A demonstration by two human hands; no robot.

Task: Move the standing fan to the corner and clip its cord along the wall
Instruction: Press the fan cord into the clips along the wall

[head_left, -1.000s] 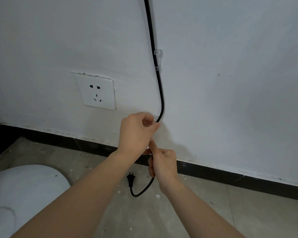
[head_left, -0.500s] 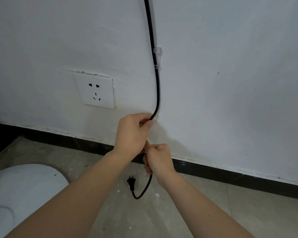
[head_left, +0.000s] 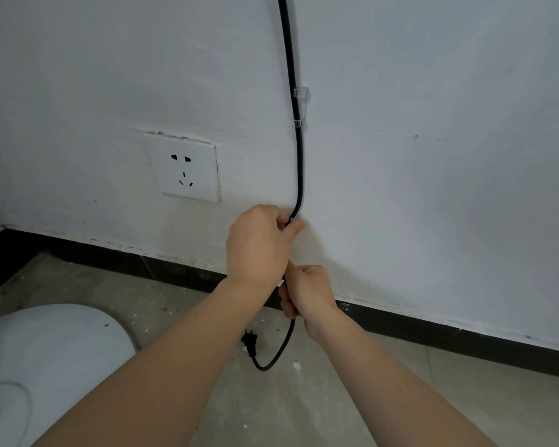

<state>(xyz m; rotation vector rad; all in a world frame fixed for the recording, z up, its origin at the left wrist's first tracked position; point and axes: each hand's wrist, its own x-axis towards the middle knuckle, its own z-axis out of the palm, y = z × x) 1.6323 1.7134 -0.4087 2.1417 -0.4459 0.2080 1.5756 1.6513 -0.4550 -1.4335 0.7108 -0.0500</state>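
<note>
White round fan base [head_left: 46,356] sits on the floor at lower left. Left hand [head_left: 259,243] pinches the thin black cord [head_left: 299,169] against the wall. The cord runs vertically through a clear plastic clip [head_left: 300,108]. Right hand [head_left: 307,290] is curled round the cord lower down. The black plug [head_left: 249,341] has its prongs pointing up.

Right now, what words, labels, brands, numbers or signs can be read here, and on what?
None can be read. The wall socket, black cord, clear clip, plug and white fan base show no lettering.
</note>
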